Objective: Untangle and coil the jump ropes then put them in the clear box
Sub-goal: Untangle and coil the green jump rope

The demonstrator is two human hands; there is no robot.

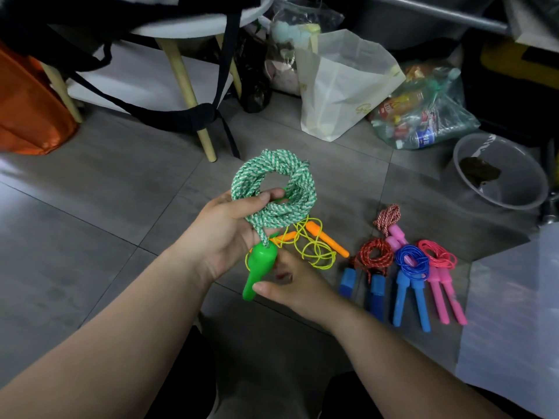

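My left hand (pixel 225 237) grips a coil of green-and-white braided jump rope (pixel 273 189), held up over the floor. Its green handle (pixel 258 267) hangs below the coil, and my right hand (pixel 295 285) pinches that handle from the right. Under the coil a loose yellow rope with orange handles (pixel 317 246) lies on the tiles. To the right lie coiled ropes: a red one with dark blue handles (pixel 373 255), a blue one with blue handles (pixel 411 261), a pink one with pink handles (pixel 438 258), and a red-and-white one with a pink handle (pixel 390 219). The clear box (pixel 511 322) stands at the right edge.
A stool with wooden legs (pixel 193 95) and black straps stands at the back left beside an orange bag (pixel 27 110). A white bag (pixel 341 86), a bag of bottles (pixel 423 113) and a grey basin (pixel 502 173) line the back right. Grey floor tiles lie to the left.
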